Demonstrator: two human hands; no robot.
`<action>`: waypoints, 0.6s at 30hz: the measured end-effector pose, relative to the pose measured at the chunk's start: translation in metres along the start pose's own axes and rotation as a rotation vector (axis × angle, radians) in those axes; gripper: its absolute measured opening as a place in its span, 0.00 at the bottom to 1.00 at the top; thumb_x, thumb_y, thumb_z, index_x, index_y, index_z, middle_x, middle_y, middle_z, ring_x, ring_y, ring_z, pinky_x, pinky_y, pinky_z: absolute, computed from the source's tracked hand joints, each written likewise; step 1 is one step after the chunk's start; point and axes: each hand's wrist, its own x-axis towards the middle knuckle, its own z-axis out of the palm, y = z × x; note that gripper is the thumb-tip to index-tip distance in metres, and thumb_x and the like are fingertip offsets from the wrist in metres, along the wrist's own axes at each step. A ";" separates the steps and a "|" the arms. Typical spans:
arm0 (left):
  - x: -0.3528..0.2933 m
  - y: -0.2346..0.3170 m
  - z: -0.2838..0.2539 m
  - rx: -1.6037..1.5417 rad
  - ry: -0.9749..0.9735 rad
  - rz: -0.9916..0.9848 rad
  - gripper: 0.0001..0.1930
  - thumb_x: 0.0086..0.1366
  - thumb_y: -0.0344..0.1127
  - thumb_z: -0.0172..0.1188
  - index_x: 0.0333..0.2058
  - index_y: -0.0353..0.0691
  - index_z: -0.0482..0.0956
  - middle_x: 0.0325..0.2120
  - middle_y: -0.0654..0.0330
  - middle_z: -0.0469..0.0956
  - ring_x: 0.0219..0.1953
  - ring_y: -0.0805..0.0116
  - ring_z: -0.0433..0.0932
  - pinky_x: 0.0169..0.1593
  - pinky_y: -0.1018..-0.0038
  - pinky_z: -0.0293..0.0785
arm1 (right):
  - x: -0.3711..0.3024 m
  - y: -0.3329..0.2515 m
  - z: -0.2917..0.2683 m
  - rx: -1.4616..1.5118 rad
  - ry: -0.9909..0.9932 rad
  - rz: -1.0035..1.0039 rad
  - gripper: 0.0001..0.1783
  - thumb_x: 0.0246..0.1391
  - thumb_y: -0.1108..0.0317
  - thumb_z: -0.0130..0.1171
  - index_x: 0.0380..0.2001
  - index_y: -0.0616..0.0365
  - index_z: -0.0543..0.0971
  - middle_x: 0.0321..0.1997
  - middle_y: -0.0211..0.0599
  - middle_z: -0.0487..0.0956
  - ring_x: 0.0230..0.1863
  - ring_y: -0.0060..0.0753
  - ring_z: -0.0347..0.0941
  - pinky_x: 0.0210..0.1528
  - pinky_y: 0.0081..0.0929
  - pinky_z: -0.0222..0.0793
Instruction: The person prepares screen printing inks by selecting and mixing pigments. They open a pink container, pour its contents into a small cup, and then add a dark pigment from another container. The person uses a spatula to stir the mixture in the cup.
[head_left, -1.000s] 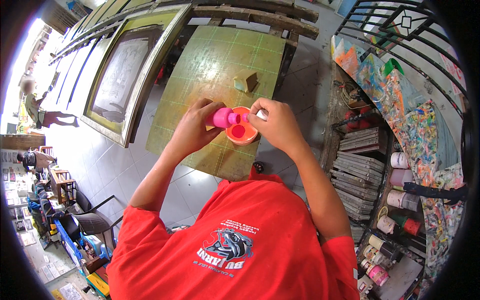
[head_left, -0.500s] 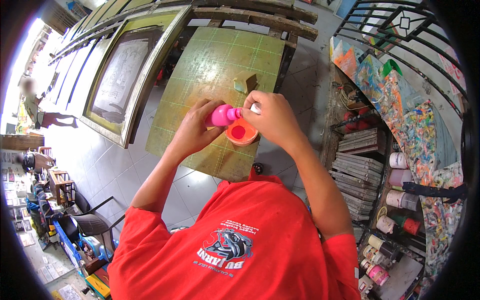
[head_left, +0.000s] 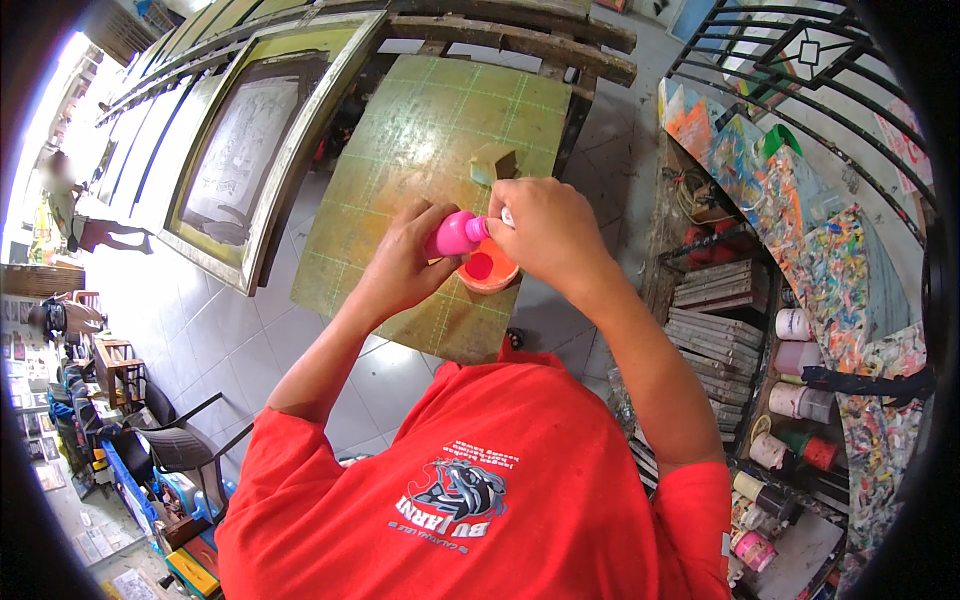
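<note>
My left hand (head_left: 403, 258) is wrapped round a bright pink squeeze bottle (head_left: 455, 236), which lies tilted sideways with its neck toward the right. At that neck, my right hand (head_left: 548, 230) is closed, pinching a small white cap (head_left: 507, 217); whether it is still seated on the bottle is hidden by the fingers. Just below both hands stands a small round tub (head_left: 488, 288) of orange paint, with a round magenta patch on its surface. Beneath everything is a greenish board (head_left: 440, 110) marked with a pale grid.
A foam-like block (head_left: 490, 164) sits on the board beyond my hands. To the left leans a framed printing screen (head_left: 250, 150). Stacked frames (head_left: 710, 345) and paint containers (head_left: 795, 325) line the right side. A chair (head_left: 185, 445) stands lower left; another person (head_left: 62, 195) is far left.
Both hands and the pink bottle have shifted slightly right. My right hand has turned a little, with its back more upward. The tub stays in place.
</note>
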 end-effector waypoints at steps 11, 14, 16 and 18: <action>-0.001 0.002 0.003 -0.089 0.084 0.013 0.25 0.53 0.33 0.70 0.48 0.33 0.73 0.41 0.50 0.76 0.43 0.53 0.77 0.48 0.65 0.72 | 0.002 -0.004 0.001 0.133 0.100 -0.001 0.10 0.48 0.63 0.64 0.28 0.58 0.80 0.28 0.46 0.81 0.33 0.51 0.79 0.37 0.44 0.75; 0.002 0.002 0.004 -0.140 0.134 -0.013 0.26 0.54 0.34 0.70 0.50 0.33 0.73 0.42 0.53 0.76 0.44 0.61 0.77 0.49 0.68 0.72 | 0.004 -0.001 -0.009 0.300 0.136 0.006 0.11 0.49 0.62 0.65 0.28 0.58 0.80 0.26 0.45 0.80 0.30 0.44 0.79 0.35 0.38 0.74; 0.003 0.005 0.005 -0.180 0.144 -0.029 0.26 0.55 0.35 0.70 0.51 0.33 0.73 0.43 0.55 0.76 0.46 0.65 0.77 0.50 0.70 0.72 | 0.005 0.004 -0.014 0.460 0.142 0.026 0.11 0.51 0.62 0.65 0.29 0.59 0.80 0.24 0.41 0.79 0.28 0.35 0.78 0.33 0.32 0.72; 0.003 0.012 0.006 -0.238 0.114 -0.032 0.27 0.55 0.35 0.71 0.52 0.33 0.73 0.44 0.56 0.76 0.48 0.68 0.76 0.52 0.71 0.72 | 0.007 0.017 -0.010 0.646 0.136 0.061 0.11 0.53 0.62 0.64 0.31 0.60 0.80 0.22 0.35 0.78 0.26 0.25 0.75 0.33 0.26 0.70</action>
